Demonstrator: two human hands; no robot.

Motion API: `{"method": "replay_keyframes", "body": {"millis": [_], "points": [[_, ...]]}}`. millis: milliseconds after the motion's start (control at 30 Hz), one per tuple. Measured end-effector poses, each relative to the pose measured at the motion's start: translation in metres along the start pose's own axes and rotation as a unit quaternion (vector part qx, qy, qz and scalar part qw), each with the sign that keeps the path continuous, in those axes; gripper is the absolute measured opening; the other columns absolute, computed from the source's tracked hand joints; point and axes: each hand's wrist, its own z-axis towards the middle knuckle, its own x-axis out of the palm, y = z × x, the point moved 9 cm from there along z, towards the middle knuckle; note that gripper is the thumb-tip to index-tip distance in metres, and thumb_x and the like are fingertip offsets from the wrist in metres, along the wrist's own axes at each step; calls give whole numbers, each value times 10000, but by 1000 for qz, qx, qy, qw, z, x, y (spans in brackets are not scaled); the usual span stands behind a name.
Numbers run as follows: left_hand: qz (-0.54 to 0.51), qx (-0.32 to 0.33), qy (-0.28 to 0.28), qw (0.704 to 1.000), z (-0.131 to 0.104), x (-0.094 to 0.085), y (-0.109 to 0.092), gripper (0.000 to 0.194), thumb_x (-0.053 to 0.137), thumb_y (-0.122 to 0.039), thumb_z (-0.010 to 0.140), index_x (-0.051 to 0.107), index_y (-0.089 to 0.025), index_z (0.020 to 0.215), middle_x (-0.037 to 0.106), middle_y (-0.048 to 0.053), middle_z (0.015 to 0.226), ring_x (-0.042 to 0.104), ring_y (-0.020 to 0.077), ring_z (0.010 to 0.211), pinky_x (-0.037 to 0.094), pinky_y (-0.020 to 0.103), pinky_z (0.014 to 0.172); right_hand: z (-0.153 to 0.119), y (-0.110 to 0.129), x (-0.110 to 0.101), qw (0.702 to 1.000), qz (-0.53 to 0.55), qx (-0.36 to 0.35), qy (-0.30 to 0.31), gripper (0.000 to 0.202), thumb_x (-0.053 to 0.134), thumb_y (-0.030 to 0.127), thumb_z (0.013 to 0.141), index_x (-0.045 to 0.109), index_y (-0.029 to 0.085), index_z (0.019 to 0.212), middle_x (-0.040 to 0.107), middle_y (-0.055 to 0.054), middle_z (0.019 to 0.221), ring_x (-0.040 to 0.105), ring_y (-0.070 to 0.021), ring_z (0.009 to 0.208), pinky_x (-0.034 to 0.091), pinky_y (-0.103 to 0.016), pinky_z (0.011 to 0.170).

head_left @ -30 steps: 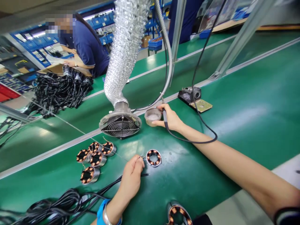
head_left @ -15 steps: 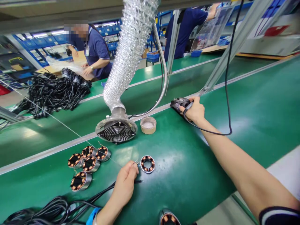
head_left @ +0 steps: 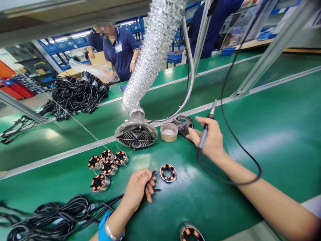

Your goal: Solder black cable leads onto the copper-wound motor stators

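Note:
In the head view my left hand (head_left: 140,184) pinches the end of a black cable, whose thin coloured wires (head_left: 155,171) stick out between finger and thumb. Just right of those wires a round copper-wound stator (head_left: 168,173) lies on the green bench. My right hand (head_left: 210,137) grips a soldering iron (head_left: 204,135) by its handle, tip pointing up and away. Behind that hand sits the dark iron stand (head_left: 185,124), with a small round pot (head_left: 169,132) of pale material at its left. More of the black cable (head_left: 75,209) lies coiled at lower left.
Several stators (head_left: 109,167) stand grouped left of centre, and another (head_left: 190,232) is at the front edge. A fume extractor hood (head_left: 136,136) hangs on a silver duct (head_left: 155,57). Black cables (head_left: 77,97) are heaped across the bench, near a co-worker (head_left: 121,53).
My right hand has lifted the soldering iron out of its stand and drawn it back. The view has shifted left. My left hand still holds the cable end beside the stator.

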Motion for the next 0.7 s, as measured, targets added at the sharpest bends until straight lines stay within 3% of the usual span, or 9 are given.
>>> {"method": "replay_keyframes", "body": {"millis": [33, 67, 167, 233, 467, 700], "points": [[2, -1, -2, 1000, 1, -1, 0, 438, 667, -550, 703, 608, -117, 720, 559, -6, 565, 481, 85, 393, 382, 179, 300, -11, 23, -8, 998, 46, -44, -14, 297, 643, 346, 808, 525, 230, 1055, 635, -105, 992, 608, -279, 866, 499, -432, 797], [6, -2, -1, 1000, 1, -2, -1, 438, 682, -543, 686, 615, -112, 715, 561, -4, 559, 484, 86, 387, 376, 178, 300, -22, 47, -9, 991, 99, -85, 11, 239, 641, 289, 816, 528, 246, 1022, 629, -78, 915, 600, -253, 802, 499, -413, 767], [40, -5, -5, 999, 2, -7, -2, 418, 687, -521, 687, 638, -108, 727, 538, -23, 509, 401, 59, 326, 277, 166, 288, -64, 114, 16, 930, 226, -188, 219, 213, 574, 179, 809, 530, 234, 1010, 586, -33, 785, 535, -209, 700, 460, -344, 632], [74, 4, -16, 997, 2, -11, -5, 386, 682, -494, 708, 652, -109, 733, 529, -34, 511, 315, 32, 323, 202, 167, 317, -85, 137, 29, 898, 240, -224, 293, 230, 522, 142, 795, 527, 209, 1015, 578, -32, 769, 509, -207, 708, 422, -338, 628], [123, 50, -11, 991, 1, -10, -14, 285, 691, -403, 733, 684, -120, 706, 516, -21, 581, 392, 95, 568, 313, 208, 549, -93, 122, 45, 892, 282, -157, 316, 230, 491, 89, 835, 517, 199, 1036, 588, -28, 767, 493, -199, 730, 413, -325, 652], [178, 69, 27, 981, -2, 7, -24, 335, 607, -446, 810, 685, -130, 730, 460, -25, 575, 338, 107, 561, 268, 229, 533, -94, 123, 42, 885, 320, -147, 304, 197, 523, 103, 864, 526, 207, 1031, 605, -15, 753, 496, -187, 712, 423, -312, 634]]}}
